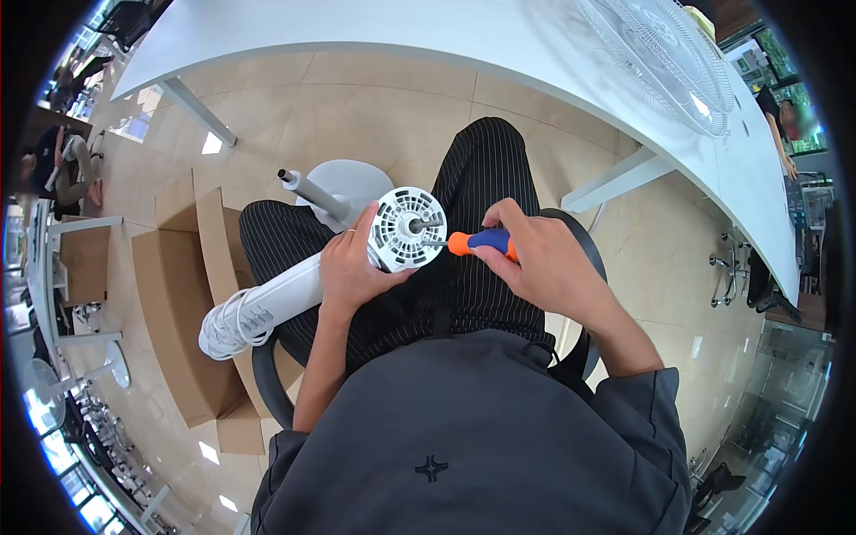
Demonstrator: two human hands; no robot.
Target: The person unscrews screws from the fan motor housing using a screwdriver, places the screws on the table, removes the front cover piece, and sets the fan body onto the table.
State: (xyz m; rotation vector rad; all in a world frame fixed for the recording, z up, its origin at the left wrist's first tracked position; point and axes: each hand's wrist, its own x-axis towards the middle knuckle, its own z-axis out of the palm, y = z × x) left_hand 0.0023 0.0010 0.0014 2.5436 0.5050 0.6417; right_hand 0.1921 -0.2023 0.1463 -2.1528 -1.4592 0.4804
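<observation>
A white fan motor housing (389,253) rests over my lap, its round slotted face turned up and a metal shaft standing out of the centre. My left hand (349,266) is wrapped round the side of this housing. From it a white fan column (290,294) runs down to the left, with a white cord (242,316) bundled at its far end. In my right hand (539,254) is an orange and blue screwdriver (486,242). Its thin shank points left and its tip meets the slotted face near the right edge; the exact contact point is too small to make out.
Behind my knee stands a round white base with a grey pole (319,195). An open cardboard box (192,312) lies on the floor at left. A curved white table (374,27) spans the front, bearing a clear fan grille (664,62). Other people sit or stand at both sides.
</observation>
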